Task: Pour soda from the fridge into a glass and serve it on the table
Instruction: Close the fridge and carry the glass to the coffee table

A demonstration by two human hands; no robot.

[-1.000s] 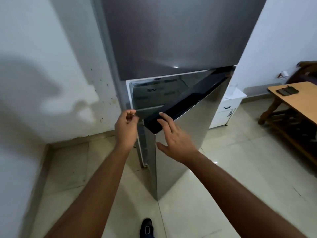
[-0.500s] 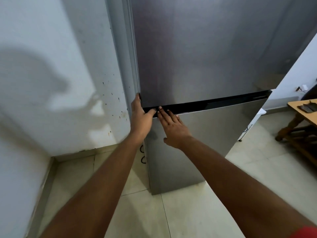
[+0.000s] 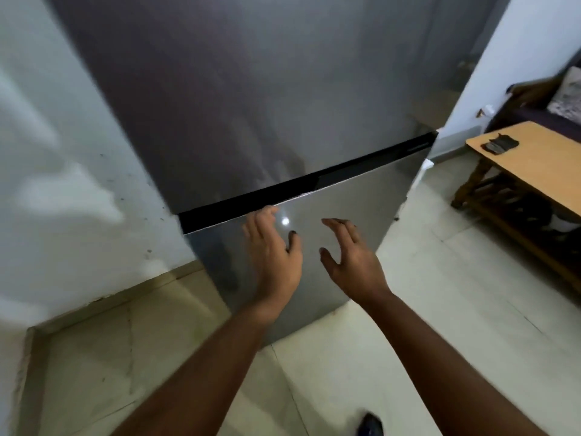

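Straight ahead, against the white wall [image 3: 78, 215]: grey fridge [image 3: 251, 99], both doors shut, black strip [image 3: 308, 187] between upper and lower door. Before the lower door [image 3: 330, 234]: left hand [image 3: 273, 250], fingers spread and slack, fingertips [image 3: 267, 212] at the door's top edge just under the strip, holding nothing. Just beside it, right hand [image 3: 352, 256], likewise spread, empty, off the door or barely near; cannot tell which. Off to the right, wooden tabletop [image 3: 540, 165] with a small dark object [image 3: 500, 144]. No soda or glass visible.
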